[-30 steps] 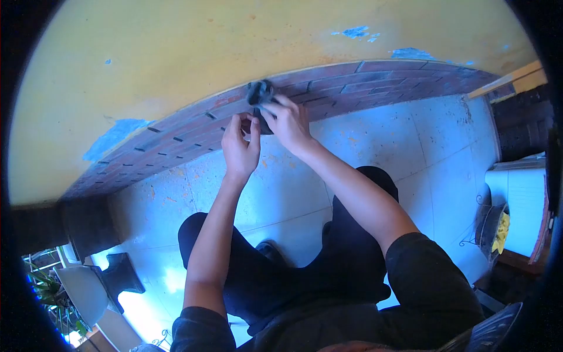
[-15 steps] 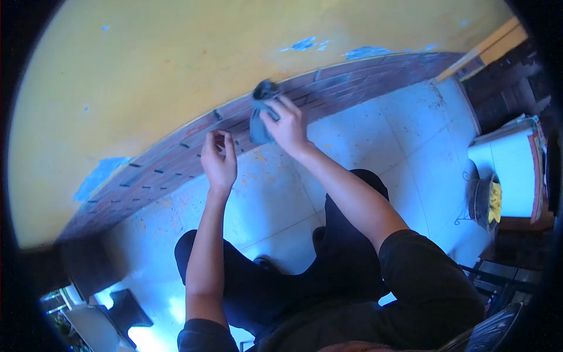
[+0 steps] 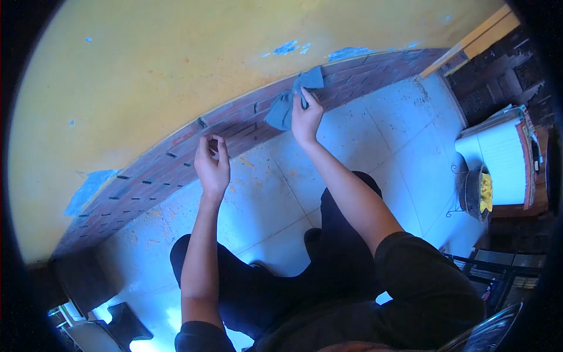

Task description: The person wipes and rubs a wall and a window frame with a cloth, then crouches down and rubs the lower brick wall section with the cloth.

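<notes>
Cloth (image 3: 280, 111), grey-blue: bunched narrow at the middle, one end flared up to the right, the other spread down to the left; located before the brick band (image 3: 146, 192) at the foot of the yellow wall (image 3: 146, 76); contact with the brick uncertain

Right hand (image 3: 307, 120): closed on the cloth, thumb and fingers pinching its middle; likely a grip to leave both ends loose

Left hand (image 3: 212, 170): raised near the brick band, well apart from the cloth; fingers curled, thumb near forefinger; cannot tell whether fully closed or holding something small; probably at that height for easy reach of the cloth

Legs (image 3: 340, 252), dark-trousered: knees bent and parted, apparently for room to reach low brickwork

Floor (image 3: 264, 193), pale tile: orange flecks (image 3: 246, 162) scattered near the brick

Peeled patch (image 3: 88, 192), blue: above the brick band, far left
</notes>
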### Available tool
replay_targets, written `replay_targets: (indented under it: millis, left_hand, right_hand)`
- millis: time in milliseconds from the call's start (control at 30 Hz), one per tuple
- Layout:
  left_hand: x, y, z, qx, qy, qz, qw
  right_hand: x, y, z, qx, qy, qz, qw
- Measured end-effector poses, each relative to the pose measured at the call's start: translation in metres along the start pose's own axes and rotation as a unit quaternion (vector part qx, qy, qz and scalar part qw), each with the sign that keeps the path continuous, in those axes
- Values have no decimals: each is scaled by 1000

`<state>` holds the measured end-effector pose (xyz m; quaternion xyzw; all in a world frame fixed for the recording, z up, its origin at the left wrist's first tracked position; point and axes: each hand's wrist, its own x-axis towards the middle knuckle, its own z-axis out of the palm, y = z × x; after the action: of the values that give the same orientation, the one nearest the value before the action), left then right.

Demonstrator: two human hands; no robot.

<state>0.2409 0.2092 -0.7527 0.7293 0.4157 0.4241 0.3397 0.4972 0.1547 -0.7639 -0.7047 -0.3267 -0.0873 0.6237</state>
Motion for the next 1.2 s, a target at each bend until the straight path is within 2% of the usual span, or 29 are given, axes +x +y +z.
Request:
replay_targets:
  millis: [233,267,300,367,467,567,600,667,733,767,800,833,900,967,1000,1100,1133,1167,1200]
  left_hand:
    - [3,5,-5,12,13,14,1000]
    - [3,7,-4,13,7,14,1000]
    - [2,7,-6,15,1,13,1000]
    - [0,7,-4,16,-6,11,1000]
    - [-2,2,-3,17,0,15,1000]
    - [-1,2,0,19,-7,31,999]
    - [-2,3,-1,21,-15,28,999]
    - [-5,-2,-3,10,-19,23,1000]
    - [-8,4,-3,32,-14,70,997]
    - [-11,-1,-2,61,-58,28,996]
    - [-11,17,-13,35,-78,107,991]
    - [-14,4,-9,41,-86,107,990]
    - [-22,4,-10,59,-89,100,989]
    - [-22,10,-26,69,-97,23,993]
    - [-22,11,-30,66,-104,-13,992]
    - [-30,-2,-47,55,17,-3,998]
    - [-31,-1,-56,57,91,-15,994]
    - [-33,-2,-72,60,142,-38,987]
    - [-28,-4,-87,50,237,-27,970]
  right_hand:
    - [12,-18,-8,44,2,54,998]
    - [5,-3,-3,-8,-5,55,998]
    - [-3,-7,-4,-24,-37,119,992]
    - [-2,-11,-5,-32,-43,106,993]
    - [9,-13,-3,12,7,33,999]
    - [-2,-5,1,2,-4,90,996]
    - [-7,-15,-1,20,-39,139,989]
    - [-26,-25,2,34,-58,114,991]
    - [-52,-48,16,72,-118,114,984]
    - [-65,-60,20,94,-160,125,975]
    - [-79,-59,28,124,-211,170,955]
    - [-90,-58,36,148,-258,213,931]
    - [-100,-63,40,208,-343,298,866]
    - [-103,-82,48,226,-334,330,854]
    - [-102,-85,51,209,-369,316,849]
    - [-119,-98,54,216,-427,199,855]
    - [-128,-101,60,247,-426,121,862]
    - [-133,-102,61,211,-431,39,876]
    - [-128,-114,61,180,-454,1,873]
